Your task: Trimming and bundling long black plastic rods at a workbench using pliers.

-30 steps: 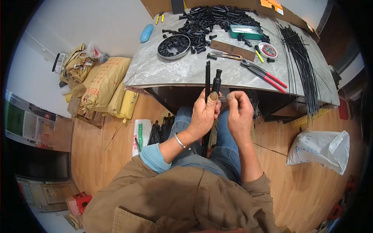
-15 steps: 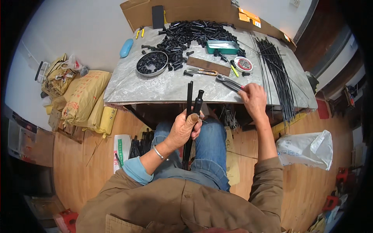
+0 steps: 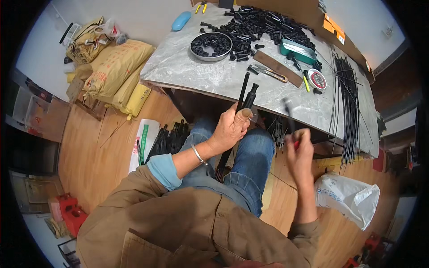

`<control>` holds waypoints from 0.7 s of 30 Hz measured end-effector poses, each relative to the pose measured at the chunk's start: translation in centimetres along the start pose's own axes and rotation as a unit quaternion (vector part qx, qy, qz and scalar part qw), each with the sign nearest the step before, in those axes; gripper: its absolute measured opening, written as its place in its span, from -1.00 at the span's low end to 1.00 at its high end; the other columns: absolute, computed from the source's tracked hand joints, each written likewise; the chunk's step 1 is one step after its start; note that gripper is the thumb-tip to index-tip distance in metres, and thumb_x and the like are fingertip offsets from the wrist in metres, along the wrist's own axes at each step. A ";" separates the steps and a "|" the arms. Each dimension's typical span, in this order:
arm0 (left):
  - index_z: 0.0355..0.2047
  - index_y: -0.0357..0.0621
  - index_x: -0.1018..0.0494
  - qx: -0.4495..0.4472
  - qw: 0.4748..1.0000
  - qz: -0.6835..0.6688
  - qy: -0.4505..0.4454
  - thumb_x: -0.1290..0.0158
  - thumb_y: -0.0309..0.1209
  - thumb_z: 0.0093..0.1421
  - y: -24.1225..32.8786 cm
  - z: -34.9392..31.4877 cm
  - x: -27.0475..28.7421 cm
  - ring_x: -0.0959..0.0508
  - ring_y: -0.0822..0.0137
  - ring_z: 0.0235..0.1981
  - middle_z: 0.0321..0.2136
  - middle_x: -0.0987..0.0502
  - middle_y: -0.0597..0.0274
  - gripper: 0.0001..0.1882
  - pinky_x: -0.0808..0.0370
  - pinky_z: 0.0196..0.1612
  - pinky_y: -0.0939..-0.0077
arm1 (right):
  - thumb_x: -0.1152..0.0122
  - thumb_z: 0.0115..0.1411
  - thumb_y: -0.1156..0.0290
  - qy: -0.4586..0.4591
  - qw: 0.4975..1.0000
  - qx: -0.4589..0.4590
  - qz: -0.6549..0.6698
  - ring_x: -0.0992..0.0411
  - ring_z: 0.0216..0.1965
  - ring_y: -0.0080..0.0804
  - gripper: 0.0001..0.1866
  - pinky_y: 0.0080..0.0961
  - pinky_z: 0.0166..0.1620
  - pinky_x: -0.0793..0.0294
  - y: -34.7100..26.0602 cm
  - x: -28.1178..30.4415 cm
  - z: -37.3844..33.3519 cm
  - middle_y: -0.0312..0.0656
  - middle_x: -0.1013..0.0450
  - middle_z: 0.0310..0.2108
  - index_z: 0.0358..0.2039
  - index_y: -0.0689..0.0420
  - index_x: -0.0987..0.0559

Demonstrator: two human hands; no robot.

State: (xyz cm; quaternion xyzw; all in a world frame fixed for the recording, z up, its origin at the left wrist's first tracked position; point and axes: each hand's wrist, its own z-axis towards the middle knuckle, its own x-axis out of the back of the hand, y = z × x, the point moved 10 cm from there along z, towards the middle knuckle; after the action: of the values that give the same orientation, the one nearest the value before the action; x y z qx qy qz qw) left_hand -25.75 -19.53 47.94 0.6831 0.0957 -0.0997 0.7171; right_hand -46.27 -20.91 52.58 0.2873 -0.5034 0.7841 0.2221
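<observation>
Gripping a black fitting (image 3: 252, 93) and rod (image 3: 242, 91) by the table's (image 3: 210, 76) near edge, my left hand (image 3: 230, 128) is closed round both; my right hand (image 3: 300, 151) clasps a blurred red-handled tool (image 3: 291, 119). I can't tell whether this one is finished; many more lie loose in a pile (image 3: 272, 27) toward the table's far side.

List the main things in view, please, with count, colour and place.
Slim straight rods: count unclear, black, left hand
Flared cylinder: one, black, left hand
Long tool: one, dark and red, right hand
Short cylindrical pieces: many, black, tabletop
Round metal bowl: one, silver, tabletop
Rectangular box: one, green, tabletop
Flat bar: one, brown, tabletop
Thin straight wires: many, black, tabletop
Stuffed sacks: several, tan, left
Plastic sack: one, white, right floor
Left hand: one, bare, centre
Right hand: one, bare, right of centre
</observation>
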 end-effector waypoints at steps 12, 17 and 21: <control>-0.19 -0.18 -0.29 -0.043 0.999 0.026 0.020 0.15 0.03 0.31 1.2 -0.7 -0.1 -0.19 0.63 -0.74 -0.70 -0.20 0.42 -0.54 -0.14 -0.68 0.72 | -0.30 -0.25 0.67 0.056 0.964 0.173 -0.194 -0.34 -0.29 -0.07 -0.55 -0.29 -0.25 -0.31 -7.1 -0.1 -1.7 -0.09 -0.34 -0.32 -0.33 0.14 -0.31; -0.20 -0.19 -0.30 -0.058 0.997 0.054 0.020 0.16 0.04 0.30 1.2 -0.7 -0.1 -0.21 0.64 -0.73 -0.69 -0.24 0.42 -0.52 -0.15 -0.69 0.73 | -0.24 0.01 0.59 -0.176 0.975 -0.062 0.123 -0.36 -0.69 -0.28 -0.71 -0.47 -0.63 -0.31 -2.5 -3.3 -3.0 -0.15 -0.36 -0.63 -0.33 0.14 -0.30; -0.23 -0.20 -0.33 -0.081 0.992 0.095 0.012 0.17 0.10 0.28 1.9 -1.0 -1.1 -0.23 0.65 -0.74 -0.67 -0.28 0.39 -0.47 -0.15 -0.70 0.73 | -0.25 0.10 0.36 -0.475 0.591 -0.342 0.555 -0.25 -0.82 -0.50 -0.69 -0.60 -0.75 -0.24 -3.5 -8.0 -10.1 -0.25 -0.31 -0.71 -0.28 0.13 -0.29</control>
State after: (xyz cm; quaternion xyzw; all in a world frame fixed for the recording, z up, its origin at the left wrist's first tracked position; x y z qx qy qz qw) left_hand -26.27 -18.47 49.96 0.6302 0.0467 -0.0150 0.7748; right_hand -40.41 -10.74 46.16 0.1871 -0.8303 0.2781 -0.4452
